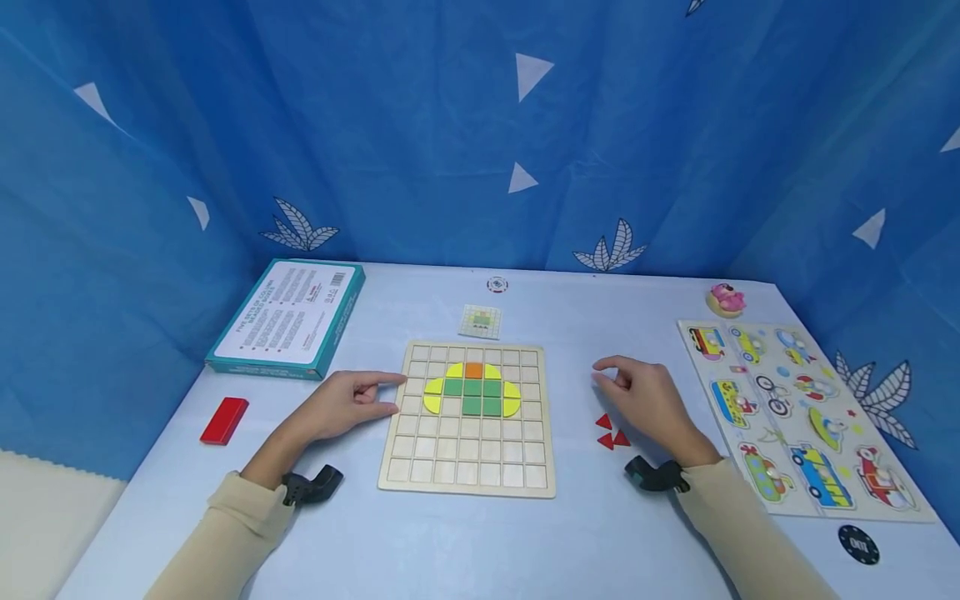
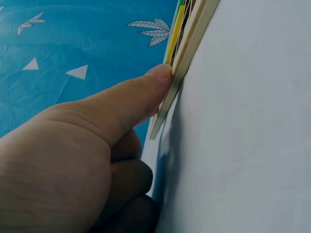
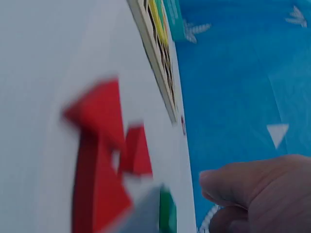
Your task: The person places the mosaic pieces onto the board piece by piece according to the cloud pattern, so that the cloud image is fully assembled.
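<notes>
A wooden grid board [image 1: 467, 471] lies flat, with yellow curved pieces [image 1: 432, 396], an orange square [image 1: 474, 371] and several green squares [image 1: 491, 406] in its cells. My left hand [image 1: 348, 400] is at the board's left edge, thumb and index finger stretched out and touching it, other fingers folded in. To the right of the board, my right hand [image 1: 641, 396] hovers with bent fingers and a gap between index and thumb; nothing shows in its grip. Red triangles [image 1: 621, 438] lie just below it. A blurred green piece [image 3: 167, 211] appears near this hand in the right wrist view.
Behind the board lies a small pattern card [image 1: 480, 322], with a poker chip [image 1: 497, 284] beyond. A teal box [image 1: 285, 312] and a red block [image 1: 224, 421] are left. At right are a vehicle puzzle [image 1: 806, 417], a pink figurine [image 1: 726, 300] and a black chip [image 1: 858, 544].
</notes>
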Motion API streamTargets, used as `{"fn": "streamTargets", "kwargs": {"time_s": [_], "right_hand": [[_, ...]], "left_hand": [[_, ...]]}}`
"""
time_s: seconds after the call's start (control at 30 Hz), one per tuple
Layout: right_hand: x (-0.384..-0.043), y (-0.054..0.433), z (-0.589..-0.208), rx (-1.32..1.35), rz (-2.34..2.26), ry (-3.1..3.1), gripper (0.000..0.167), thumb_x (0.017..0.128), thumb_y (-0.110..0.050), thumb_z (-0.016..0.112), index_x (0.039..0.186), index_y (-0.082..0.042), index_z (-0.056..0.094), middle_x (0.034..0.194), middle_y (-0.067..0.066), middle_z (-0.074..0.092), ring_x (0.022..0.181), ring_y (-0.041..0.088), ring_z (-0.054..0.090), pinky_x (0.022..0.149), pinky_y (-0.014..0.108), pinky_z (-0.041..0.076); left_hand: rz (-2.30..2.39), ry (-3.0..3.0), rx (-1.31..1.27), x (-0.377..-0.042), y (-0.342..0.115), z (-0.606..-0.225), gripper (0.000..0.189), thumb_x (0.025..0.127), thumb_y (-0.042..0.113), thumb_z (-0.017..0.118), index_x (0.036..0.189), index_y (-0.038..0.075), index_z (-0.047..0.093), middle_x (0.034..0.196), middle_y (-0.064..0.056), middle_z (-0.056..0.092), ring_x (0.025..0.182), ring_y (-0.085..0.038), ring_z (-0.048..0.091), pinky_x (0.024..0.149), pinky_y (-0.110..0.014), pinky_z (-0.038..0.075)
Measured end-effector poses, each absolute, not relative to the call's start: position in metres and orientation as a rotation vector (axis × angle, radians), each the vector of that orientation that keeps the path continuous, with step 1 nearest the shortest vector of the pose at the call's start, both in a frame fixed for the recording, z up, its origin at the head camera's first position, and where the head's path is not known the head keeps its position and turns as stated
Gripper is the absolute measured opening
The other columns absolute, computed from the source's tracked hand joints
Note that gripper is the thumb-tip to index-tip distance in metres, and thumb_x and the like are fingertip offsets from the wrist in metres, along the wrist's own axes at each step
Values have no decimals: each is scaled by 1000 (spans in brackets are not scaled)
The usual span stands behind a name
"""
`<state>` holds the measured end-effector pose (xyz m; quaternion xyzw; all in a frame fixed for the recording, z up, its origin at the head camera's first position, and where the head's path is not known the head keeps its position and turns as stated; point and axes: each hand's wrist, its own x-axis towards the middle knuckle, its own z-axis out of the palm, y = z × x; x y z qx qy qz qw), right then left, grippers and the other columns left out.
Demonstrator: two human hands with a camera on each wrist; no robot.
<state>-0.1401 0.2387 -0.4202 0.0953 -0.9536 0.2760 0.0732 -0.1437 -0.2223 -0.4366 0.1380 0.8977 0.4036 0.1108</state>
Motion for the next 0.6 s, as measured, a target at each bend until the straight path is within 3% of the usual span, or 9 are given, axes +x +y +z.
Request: {"fn": "streamTargets", "kwargs": {"time_s": [0.27, 0.6], "right_hand": [[-136, 271, -423, 315, 773, -2961, 33, 89, -23, 81, 117, -5, 75, 58, -4, 44, 53, 17, 44, 50, 27, 31], [-133, 266, -420, 348, 612, -3005, 32, 89, -27, 81, 115, -8, 76, 58, -5, 46, 54, 15, 44, 52, 28, 33]], "left_hand": [[1186, 2635, 423, -145, -223, -437, 48, 89, 36, 80, 134, 22, 69, 61, 4, 41, 59, -16, 42, 70, -30, 42], [1190, 2636, 453, -146, -224, -438, 46, 90, 35, 80, 133, 22, 70, 61, 5, 39, 59, -15, 40, 72, -31, 42]]}}
